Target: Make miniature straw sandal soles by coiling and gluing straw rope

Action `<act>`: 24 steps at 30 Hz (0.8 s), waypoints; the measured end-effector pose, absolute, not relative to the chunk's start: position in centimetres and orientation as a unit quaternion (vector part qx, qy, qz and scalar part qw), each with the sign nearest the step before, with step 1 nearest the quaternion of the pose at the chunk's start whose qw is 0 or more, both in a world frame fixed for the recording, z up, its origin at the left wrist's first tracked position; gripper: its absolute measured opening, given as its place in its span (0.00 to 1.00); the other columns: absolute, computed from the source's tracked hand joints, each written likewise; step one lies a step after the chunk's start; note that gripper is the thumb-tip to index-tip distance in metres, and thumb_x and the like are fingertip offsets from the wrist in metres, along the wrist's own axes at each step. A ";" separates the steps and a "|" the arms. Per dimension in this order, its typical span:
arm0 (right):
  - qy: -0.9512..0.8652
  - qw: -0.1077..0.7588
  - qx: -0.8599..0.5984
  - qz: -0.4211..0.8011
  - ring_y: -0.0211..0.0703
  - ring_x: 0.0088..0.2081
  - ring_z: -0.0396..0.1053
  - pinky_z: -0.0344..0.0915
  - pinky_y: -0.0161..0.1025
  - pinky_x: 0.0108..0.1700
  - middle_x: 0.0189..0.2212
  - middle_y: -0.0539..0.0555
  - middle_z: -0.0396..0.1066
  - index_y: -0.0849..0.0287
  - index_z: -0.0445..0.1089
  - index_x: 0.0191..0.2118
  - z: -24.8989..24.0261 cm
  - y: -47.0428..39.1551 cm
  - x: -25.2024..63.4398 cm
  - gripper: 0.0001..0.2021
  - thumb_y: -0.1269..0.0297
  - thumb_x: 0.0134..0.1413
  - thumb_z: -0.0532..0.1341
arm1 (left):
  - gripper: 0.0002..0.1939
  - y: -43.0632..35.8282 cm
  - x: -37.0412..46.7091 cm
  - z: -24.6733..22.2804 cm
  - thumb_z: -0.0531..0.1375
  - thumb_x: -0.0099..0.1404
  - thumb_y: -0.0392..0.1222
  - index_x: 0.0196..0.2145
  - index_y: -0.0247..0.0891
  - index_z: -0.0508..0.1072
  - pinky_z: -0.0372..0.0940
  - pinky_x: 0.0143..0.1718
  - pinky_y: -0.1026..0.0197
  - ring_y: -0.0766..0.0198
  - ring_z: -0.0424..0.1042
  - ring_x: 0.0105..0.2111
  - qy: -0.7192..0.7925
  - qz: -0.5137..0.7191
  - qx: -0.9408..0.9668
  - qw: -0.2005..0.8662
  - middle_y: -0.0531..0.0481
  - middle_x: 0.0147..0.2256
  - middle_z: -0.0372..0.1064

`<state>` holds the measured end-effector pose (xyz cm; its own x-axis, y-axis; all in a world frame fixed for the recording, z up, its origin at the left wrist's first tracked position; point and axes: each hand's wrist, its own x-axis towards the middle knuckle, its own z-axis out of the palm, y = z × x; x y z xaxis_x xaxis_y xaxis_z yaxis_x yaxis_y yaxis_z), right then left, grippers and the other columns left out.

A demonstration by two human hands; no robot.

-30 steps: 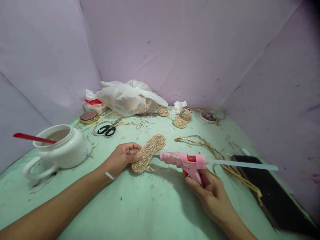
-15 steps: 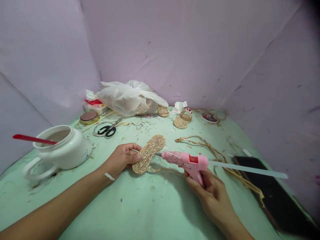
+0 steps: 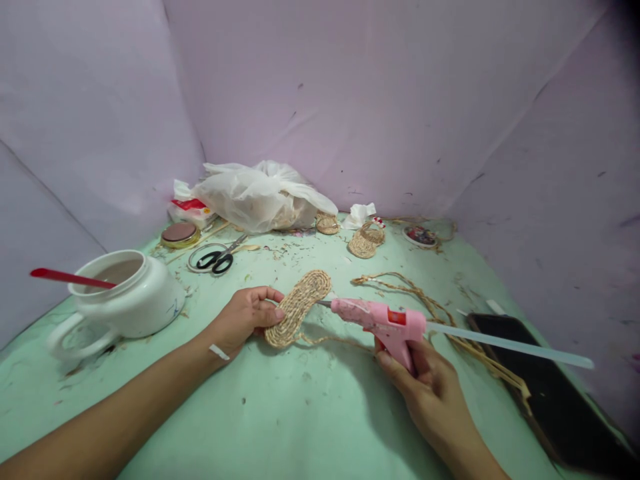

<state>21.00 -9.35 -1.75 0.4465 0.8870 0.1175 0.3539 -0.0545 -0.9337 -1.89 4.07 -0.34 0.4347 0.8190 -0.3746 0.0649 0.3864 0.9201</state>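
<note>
Straw-coloured and tightly coiled, a sole (image 3: 299,308) is held by the left hand (image 3: 256,311) about midway between the left and right edges of the counter (image 3: 300,427), well apart from its far edge. The left grip is closed on the sole's left rim, thumb uppermost; whether the counter is touched by the sole cannot be told. A pink glue gun (image 3: 367,319) is held by the right hand (image 3: 425,383), whose grip is wrapped around the handle. Its tip (image 3: 325,303) is pointed at the sole's right side; contact cannot be made out. From the sole, a loose cord (image 3: 345,341) is trailed towards the right edge. Gluing along the rim is judged to be in hand. A steady sole, a carefully guided tip and fingers kept clear seem to be called for next.
</note>
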 end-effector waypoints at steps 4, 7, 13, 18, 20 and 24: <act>-0.460 0.514 -0.673 0.266 0.42 0.25 0.67 0.63 0.34 0.25 0.23 0.52 0.72 0.61 0.73 0.31 -1.7 -9.3 20.9 0.11 0.58 0.42 0.64 | 0.25 4.1 -1.8 -0.4 0.72 0.38 0.45 0.33 0.34 0.68 0.54 0.19 0.68 0.70 0.64 0.17 0.458 0.269 0.481 0.697 0.55 0.18 0.68; -0.458 0.511 -0.676 0.270 0.42 0.25 0.67 0.63 0.34 0.25 0.23 0.52 0.72 0.60 0.73 0.29 -1.7 -9.3 20.9 0.11 0.57 0.41 0.65 | 0.25 4.1 -1.9 -0.5 0.72 0.39 0.45 0.33 0.34 0.68 0.55 0.20 0.68 0.69 0.65 0.18 0.455 0.272 0.481 0.698 0.55 0.19 0.68; -0.450 0.517 -0.676 0.271 0.43 0.25 0.68 0.64 0.34 0.25 0.22 0.53 0.73 0.61 0.74 0.28 -1.5 -9.2 20.7 0.12 0.56 0.39 0.66 | 0.24 4.1 -2.0 -0.4 0.72 0.40 0.44 0.33 0.33 0.68 0.57 0.21 0.67 0.68 0.66 0.19 0.452 0.274 0.482 0.699 0.54 0.20 0.69; -0.458 0.516 -0.672 0.269 0.44 0.25 0.68 0.65 0.35 0.26 0.23 0.53 0.73 0.60 0.74 0.28 -1.4 -9.2 20.7 0.12 0.56 0.39 0.66 | 0.24 4.1 -2.0 -0.5 0.72 0.40 0.44 0.33 0.33 0.68 0.56 0.20 0.67 0.68 0.66 0.19 0.452 0.273 0.485 0.697 0.54 0.20 0.69; -0.458 0.513 -0.673 0.271 0.43 0.25 0.68 0.64 0.35 0.25 0.22 0.53 0.73 0.60 0.74 0.28 -1.4 -9.2 20.8 0.11 0.56 0.39 0.66 | 0.24 4.1 -2.0 -0.6 0.72 0.41 0.44 0.33 0.34 0.68 0.56 0.20 0.68 0.68 0.66 0.19 0.452 0.271 0.486 0.697 0.54 0.20 0.69; -0.447 0.516 -0.674 0.283 0.43 0.25 0.68 0.63 0.34 0.26 0.23 0.52 0.72 0.60 0.74 0.30 -1.7 -9.4 21.1 0.11 0.58 0.40 0.66 | 0.24 4.2 -2.0 -0.7 0.72 0.41 0.44 0.34 0.34 0.68 0.56 0.20 0.68 0.70 0.65 0.18 0.452 0.266 0.488 0.698 0.55 0.19 0.69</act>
<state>21.11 -9.36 -1.69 0.4399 0.8944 0.0809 0.3112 -0.0674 -0.9479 -2.01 4.21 -0.69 0.4496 0.8127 -0.3707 0.0692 0.3821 0.9215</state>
